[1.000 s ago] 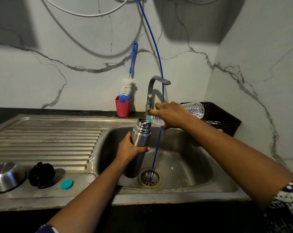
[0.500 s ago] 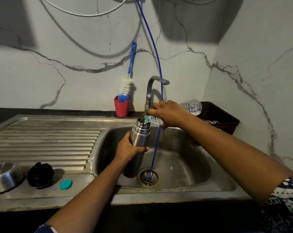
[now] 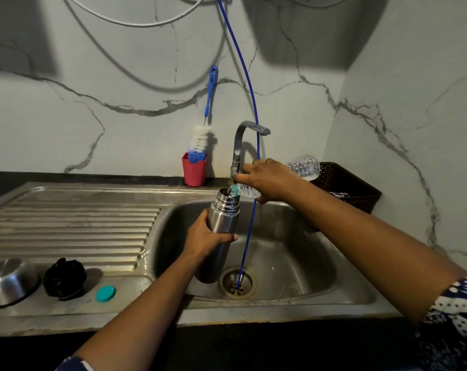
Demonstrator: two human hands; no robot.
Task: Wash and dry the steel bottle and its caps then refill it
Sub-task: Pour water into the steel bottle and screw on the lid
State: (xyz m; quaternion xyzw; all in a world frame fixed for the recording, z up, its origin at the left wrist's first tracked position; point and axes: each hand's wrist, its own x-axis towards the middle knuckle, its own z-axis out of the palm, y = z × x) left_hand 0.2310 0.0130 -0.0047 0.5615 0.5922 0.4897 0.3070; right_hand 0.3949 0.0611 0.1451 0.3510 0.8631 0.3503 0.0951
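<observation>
Over sink [image 3: 280,263], left hand [image 3: 204,238] grips steel bottle [image 3: 221,223].

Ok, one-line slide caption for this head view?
Left hand holds the steel bottle over the sink; right hand tips a plastic bottle into its mouth.

Between the left fingers [image 3: 227,238], smooth satin-bright metal of the steel bottle [image 3: 223,218]. Under the right fingers [image 3: 247,178], glossy, clear, crinkled plastic bottle [image 3: 304,167]. Below both, dull scuffed metal sink [image 3: 293,263]. Far left of the fingers, shiny steel cap [image 3: 8,281], matt black plastic cap [image 3: 65,279], smooth teal lid [image 3: 105,293].
</observation>
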